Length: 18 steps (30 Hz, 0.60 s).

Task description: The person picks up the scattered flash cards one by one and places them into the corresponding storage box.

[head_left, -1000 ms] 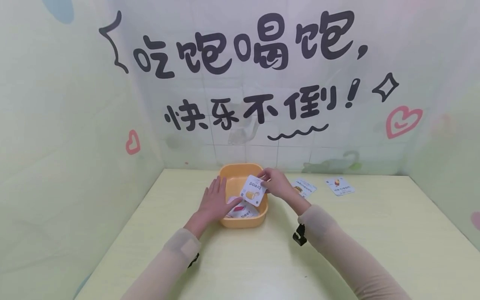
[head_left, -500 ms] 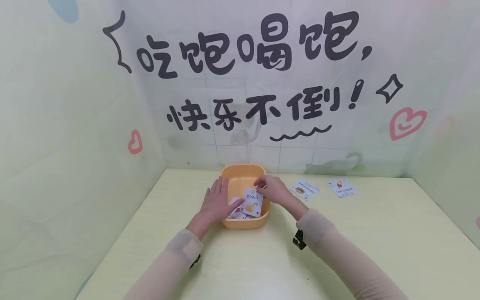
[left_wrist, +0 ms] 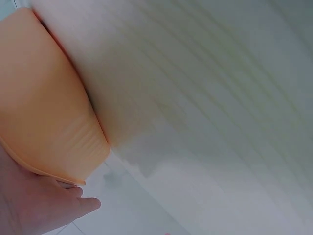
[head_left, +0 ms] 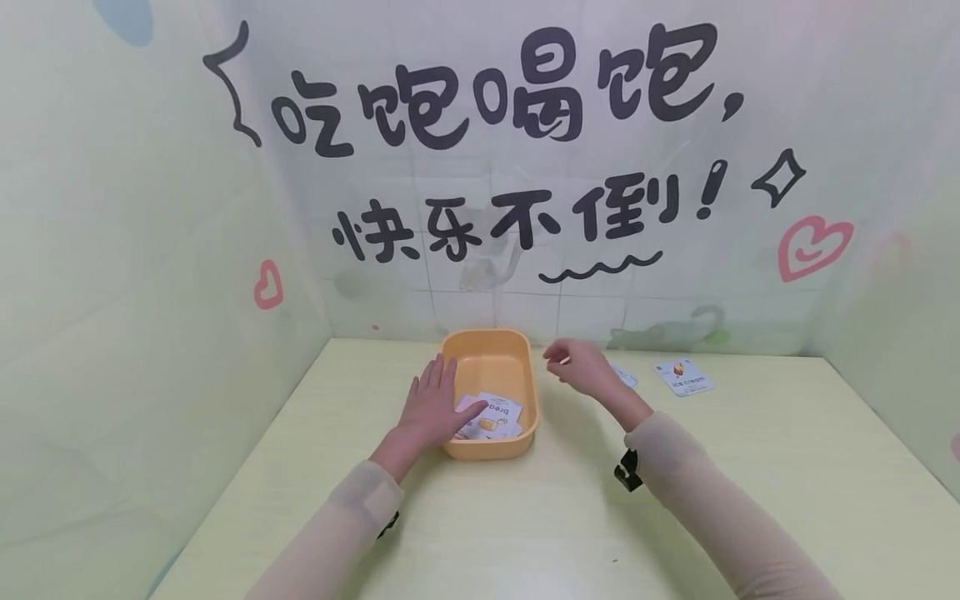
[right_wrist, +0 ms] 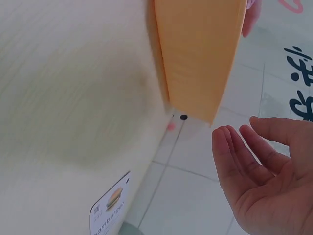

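An orange plastic basket [head_left: 491,450] stands near the back of the table. Inside it lies a bread card [head_left: 497,412] on top of other cards that are mostly covered. My left hand [head_left: 429,408] rests on the basket's left rim with straight fingers, its thumb reaching over the cards. To the right of the basket, my right hand [head_left: 581,367] hovers with loosely bent fingers and a gap between thumb and fingertips; it holds nothing. Below that hand is a hamburger card [right_wrist: 111,205], partly hidden by it in the head view. An ice cream card [head_left: 682,377] lies farther right.
The pale wooden table [head_left: 517,533] meets a printed cloth wall [head_left: 600,312] just behind the basket. Similar cloth walls rise at the left and right sides.
My right hand has lowered the bread card into the basket, let it go and moved off to the right. My left hand has stayed on the rim.
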Available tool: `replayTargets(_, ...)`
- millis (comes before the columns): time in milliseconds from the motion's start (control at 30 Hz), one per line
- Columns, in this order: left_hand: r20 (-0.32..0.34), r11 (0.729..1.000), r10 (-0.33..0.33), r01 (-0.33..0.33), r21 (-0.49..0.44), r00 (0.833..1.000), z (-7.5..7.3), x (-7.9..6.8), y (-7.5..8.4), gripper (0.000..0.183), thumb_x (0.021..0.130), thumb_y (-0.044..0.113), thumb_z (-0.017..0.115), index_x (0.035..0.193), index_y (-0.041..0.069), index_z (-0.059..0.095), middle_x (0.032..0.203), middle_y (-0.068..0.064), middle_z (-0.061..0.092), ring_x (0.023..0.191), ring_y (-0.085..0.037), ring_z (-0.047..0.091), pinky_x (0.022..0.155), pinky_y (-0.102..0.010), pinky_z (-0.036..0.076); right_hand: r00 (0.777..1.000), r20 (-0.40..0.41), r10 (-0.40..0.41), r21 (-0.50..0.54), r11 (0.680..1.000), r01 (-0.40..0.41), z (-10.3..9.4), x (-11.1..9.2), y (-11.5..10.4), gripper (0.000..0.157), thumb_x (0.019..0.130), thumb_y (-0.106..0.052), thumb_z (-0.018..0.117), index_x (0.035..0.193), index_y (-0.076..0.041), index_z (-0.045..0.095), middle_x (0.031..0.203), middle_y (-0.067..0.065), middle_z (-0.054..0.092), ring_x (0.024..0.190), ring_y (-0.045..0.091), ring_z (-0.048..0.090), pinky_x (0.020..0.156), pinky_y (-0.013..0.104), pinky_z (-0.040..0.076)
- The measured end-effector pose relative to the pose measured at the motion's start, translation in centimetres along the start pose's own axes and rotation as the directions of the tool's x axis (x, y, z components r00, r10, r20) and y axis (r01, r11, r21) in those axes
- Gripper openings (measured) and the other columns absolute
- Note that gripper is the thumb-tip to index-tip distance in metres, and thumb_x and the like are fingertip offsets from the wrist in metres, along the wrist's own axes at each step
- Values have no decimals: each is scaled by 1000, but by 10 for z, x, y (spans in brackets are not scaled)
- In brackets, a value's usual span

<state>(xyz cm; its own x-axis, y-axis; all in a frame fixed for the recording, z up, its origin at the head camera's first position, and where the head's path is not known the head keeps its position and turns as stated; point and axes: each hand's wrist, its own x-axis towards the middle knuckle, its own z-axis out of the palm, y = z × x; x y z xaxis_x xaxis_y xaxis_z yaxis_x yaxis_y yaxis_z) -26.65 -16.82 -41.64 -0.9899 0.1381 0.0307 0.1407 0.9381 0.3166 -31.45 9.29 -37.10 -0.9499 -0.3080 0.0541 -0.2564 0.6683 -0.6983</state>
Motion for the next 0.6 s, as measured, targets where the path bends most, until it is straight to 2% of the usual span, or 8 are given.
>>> replayTargets(67, 2, 1000, 1, -1, 0, 1000, 0, 0, 0, 99, 93, 64, 53, 160, 3, 12, 167, -22, 7, 156, -39, 9, 125, -57, 11, 1000, -9, 3, -11, 1000, -3, -8, -1, 9, 25, 96, -8, 59, 116, 5, 65, 114, 23, 69, 101, 33, 70, 78, 33, 61)
replayTargets(233, 1, 1000, 6, -6, -2, 1000, 2, 0, -2, 99, 93, 64, 52, 160, 4, 12, 167, -22, 7, 156, -39, 8, 125, -57, 11, 999, -37, 4, -110, 994, -8, -31, -2, 36, 28, 97, -8, 56, 119, 7, 63, 117, 26, 67, 105, 37, 67, 88, 44, 58)
replayTargets(433, 9, 1000, -1, 1, -3, 1000, 3, 1, -4, 99, 92, 65, 52, 161, 7, 10, 168, -20, 4, 156, -38, 6, 126, -55, 10, 994, -53, 94, -163, 981, -102, -61, -6, 71, 34, 98, -10, 53, 125, 10, 57, 124, 30, 62, 115, 44, 59, 98, 54, 50)
replayTargets(600, 5, 1000, 2, -2, -5, 1000, 3, 0, -3, 98, 92, 64, 53, 161, 7, 12, 168, -20, 6, 156, -38, 8, 126, -56, 11, 986, -89, 141, -207, 966, -157, -80, -15, 102, 38, 98, -10, 53, 126, 14, 54, 123, 35, 59, 112, 48, 58, 97, 57, 49)
